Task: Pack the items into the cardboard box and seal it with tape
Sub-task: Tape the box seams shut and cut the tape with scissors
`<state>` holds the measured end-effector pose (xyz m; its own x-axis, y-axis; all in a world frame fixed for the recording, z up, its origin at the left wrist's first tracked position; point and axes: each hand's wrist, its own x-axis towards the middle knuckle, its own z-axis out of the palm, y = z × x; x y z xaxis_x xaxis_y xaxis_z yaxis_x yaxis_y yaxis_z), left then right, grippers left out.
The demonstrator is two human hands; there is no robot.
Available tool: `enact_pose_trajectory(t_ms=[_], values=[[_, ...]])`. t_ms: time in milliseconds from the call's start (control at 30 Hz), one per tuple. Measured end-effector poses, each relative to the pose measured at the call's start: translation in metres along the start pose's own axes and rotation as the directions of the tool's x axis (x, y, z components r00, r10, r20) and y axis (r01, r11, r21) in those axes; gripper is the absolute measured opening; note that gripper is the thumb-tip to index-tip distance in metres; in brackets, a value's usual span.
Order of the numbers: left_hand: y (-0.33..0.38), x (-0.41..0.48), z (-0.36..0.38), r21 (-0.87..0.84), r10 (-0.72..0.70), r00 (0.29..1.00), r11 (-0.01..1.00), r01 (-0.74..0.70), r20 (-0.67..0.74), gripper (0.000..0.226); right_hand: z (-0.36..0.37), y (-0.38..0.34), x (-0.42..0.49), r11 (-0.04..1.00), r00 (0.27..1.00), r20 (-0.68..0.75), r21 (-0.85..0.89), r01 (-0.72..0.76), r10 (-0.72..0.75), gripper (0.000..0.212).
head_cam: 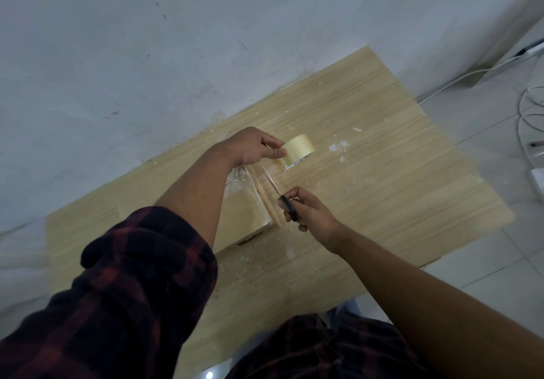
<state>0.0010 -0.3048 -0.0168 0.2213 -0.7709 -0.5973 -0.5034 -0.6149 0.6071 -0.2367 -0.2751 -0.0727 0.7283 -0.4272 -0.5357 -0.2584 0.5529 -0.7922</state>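
We read no word, label, brand or number anywhere. Only a dark mark (pixel 250 238) stands on the cardboard box (pixel 240 216), low on its near side, too blurred for us to make out.

The left forearm (pixel 194 199) hides the left part of the cardboard box (pixel 245 215); the dark print on its near side is too small to read. Fingers of the right hand (pixel 312 213) cover most handles of the scissors (pixel 290 210)

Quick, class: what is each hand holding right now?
Left hand: pinches the tape roll.
Right hand: grips the scissors.
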Motion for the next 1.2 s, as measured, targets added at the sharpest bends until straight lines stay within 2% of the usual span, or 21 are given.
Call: enact_pose_trajectory(t_ms=[167,400,533,633,900,1000,1200], values=[[-0.003,0.003,-0.003,-0.017,-0.007,1.0,1.0,0.007,0.011,0.037,0.001,-0.003,0.002,0.999,0.999,0.002,-0.01,0.044,-0.044,0.016],[-0.003,0.005,-0.002,-0.004,-0.015,1.0,1.0,0.015,0.012,0.041,-0.001,-0.011,0.002,0.999,1.0,-0.019,-0.036,0.012,-0.013,0.033],[-0.004,0.006,-0.003,-0.003,-0.012,1.0,1.0,0.012,0.016,0.042,-0.002,-0.013,0.003,0.999,1.0,-0.006,-0.043,0.029,-0.029,0.027],[-0.005,0.007,-0.003,0.008,-0.011,1.0,1.0,0.011,0.011,0.042,-0.002,-0.013,0.004,0.998,0.999,-0.004,-0.048,0.032,-0.033,0.033],[-0.007,0.009,-0.002,0.021,0.001,1.0,1.0,-0.001,0.001,0.04,-0.006,-0.011,0.005,0.996,0.998,0.01,-0.058,0.06,-0.06,0.01],[-0.007,0.009,-0.002,0.025,0.0,1.0,1.0,0.0,-0.007,0.04,-0.004,-0.009,0.005,0.995,0.995,0.017,-0.03,0.094,-0.094,0.01],[-0.004,0.007,0.0,-0.031,-0.002,1.0,1.0,0.001,-0.027,0.035,-0.008,-0.004,0.007,0.989,0.995,0.052,-0.117,0.09,-0.084,0.01]])
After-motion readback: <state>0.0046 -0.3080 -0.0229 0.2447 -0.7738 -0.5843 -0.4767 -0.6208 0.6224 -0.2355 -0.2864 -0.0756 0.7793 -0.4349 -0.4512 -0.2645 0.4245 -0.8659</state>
